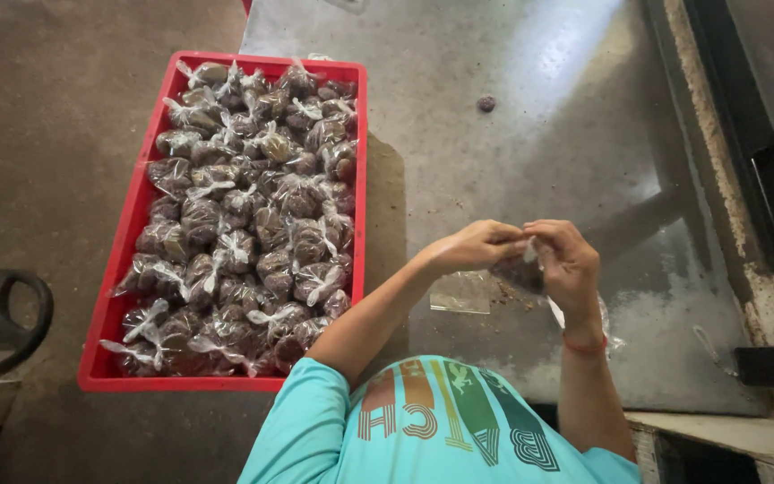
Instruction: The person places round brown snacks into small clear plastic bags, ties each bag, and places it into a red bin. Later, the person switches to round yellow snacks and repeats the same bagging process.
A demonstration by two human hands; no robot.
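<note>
Left hand (472,246) and right hand (568,264) pinch small clear bag (520,272) between fingertips over grey table (539,134). Red crate (127,260) of tied bags (253,215) left.

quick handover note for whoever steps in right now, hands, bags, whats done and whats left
Left hand: raised over the metal table, fingers pinching the top of a small clear bag.
Right hand: closed on the same bag, both in a shared grip.
Things: red crate at the left, packed with tied bags of brown filling. One flat empty bag lies on the table under the hands, crumbs beside it.
Done: crate nearly full.
Left: the held bag is not yet in the crate; the flat bag is unfilled.
</note>
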